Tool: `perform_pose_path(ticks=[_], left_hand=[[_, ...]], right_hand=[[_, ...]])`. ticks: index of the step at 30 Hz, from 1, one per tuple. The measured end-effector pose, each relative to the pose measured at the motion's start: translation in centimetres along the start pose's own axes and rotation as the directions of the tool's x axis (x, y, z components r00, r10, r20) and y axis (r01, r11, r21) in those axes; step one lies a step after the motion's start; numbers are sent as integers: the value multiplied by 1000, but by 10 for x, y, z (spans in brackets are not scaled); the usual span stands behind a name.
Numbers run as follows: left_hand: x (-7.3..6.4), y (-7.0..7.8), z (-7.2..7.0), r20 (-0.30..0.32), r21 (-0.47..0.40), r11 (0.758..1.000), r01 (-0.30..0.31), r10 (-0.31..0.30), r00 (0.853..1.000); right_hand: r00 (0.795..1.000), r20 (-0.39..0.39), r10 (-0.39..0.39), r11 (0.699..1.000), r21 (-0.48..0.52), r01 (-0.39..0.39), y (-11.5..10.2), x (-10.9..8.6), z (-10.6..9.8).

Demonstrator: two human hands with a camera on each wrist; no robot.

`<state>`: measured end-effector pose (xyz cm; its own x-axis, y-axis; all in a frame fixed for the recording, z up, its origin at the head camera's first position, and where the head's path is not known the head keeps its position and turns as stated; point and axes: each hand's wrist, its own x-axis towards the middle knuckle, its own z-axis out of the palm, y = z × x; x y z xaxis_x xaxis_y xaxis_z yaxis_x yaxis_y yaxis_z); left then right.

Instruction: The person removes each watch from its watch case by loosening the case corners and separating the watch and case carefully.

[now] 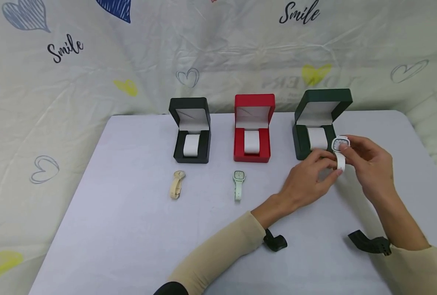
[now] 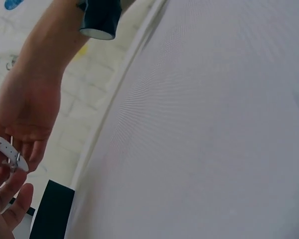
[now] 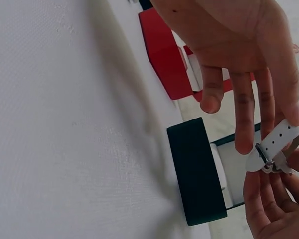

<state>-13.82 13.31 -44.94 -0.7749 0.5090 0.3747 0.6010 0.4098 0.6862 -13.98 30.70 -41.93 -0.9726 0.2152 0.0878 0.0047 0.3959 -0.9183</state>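
Note:
A white wristwatch point(image 1: 340, 144) with a squarish face is held up in front of the dark green watch box point(image 1: 300, 141). My right hand point(image 1: 374, 166) pinches its case, the thumb lying over the dial. Lower down, my left hand point(image 1: 310, 176) pinches the white strap point(image 1: 340, 161) between thumb and fingers. The right wrist view shows the strap's holes and metal buckle point(image 3: 265, 155) between the two hands. The green box stands with its lid up and a white cushion point(image 1: 317, 138) inside, partly hidden by the left fingers.
A black box point(image 1: 203, 151) and a red box point(image 1: 239, 143), both with raised lids and white cushions, stand to the left. Before them lie a beige watch point(image 1: 175, 186) and a pale green watch point(image 1: 238, 186). A printed cloth point(image 1: 148, 53) hangs behind the white table point(image 1: 130, 237).

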Motion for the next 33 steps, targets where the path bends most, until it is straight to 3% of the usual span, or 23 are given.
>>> perform_pose_path(ticks=[5,13,23,33], left_hand=[[-2,0,0,15,7,999,-32,32,999],[-6,-1,-3,103,40,998,-39,35,994],[-15,-3,-4,105,-33,999,-20,23,994],[-20,-4,-6,134,-7,1000,-25,26,991]], right_hand=[[999,43,15,999,-40,-14,4,-3,-3],[996,88,21,999,-52,-17,11,-9,-6],[992,121,-30,999,-26,33,18,-14,-4],[985,168,-35,997,-56,45,22,-20,-5]])
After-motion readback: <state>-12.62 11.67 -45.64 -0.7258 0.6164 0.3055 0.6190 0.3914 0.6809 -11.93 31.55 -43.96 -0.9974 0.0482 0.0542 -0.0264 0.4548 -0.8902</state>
